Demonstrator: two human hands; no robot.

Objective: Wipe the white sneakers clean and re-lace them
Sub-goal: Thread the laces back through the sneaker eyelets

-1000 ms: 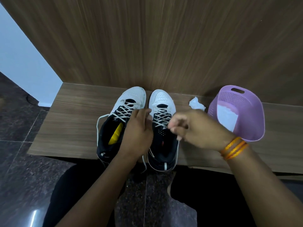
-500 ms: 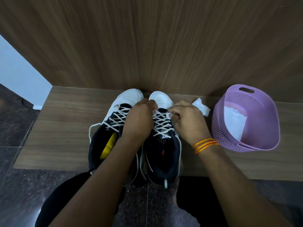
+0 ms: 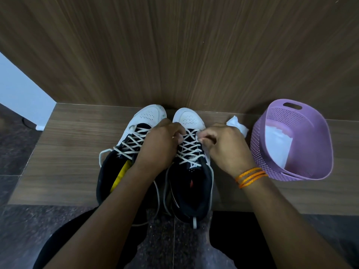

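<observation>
Sneakers sit side by side on the wooden ledge [image 3: 58, 152], toes toward twelve o'clock: left shoe [image 3: 136, 144] and right shoe [image 3: 191, 158], both threaded. Your left hand [image 3: 161, 146] curls its fingers onto the lace [image 3: 189, 146] at the right shoe's nine o'clock edge; your right hand [image 3: 223, 146] pinches the same lace at three o'clock. Pull evenly from both sides, row by row toward six o'clock, so the crossings lie flat. The wipe [image 3: 236, 125] lies at two o'clock, the basket [image 3: 318, 152] beyond it. Your knuckles hide which eyelets you grip, and the loose ends trail off the ledge, tips unclear.
</observation>
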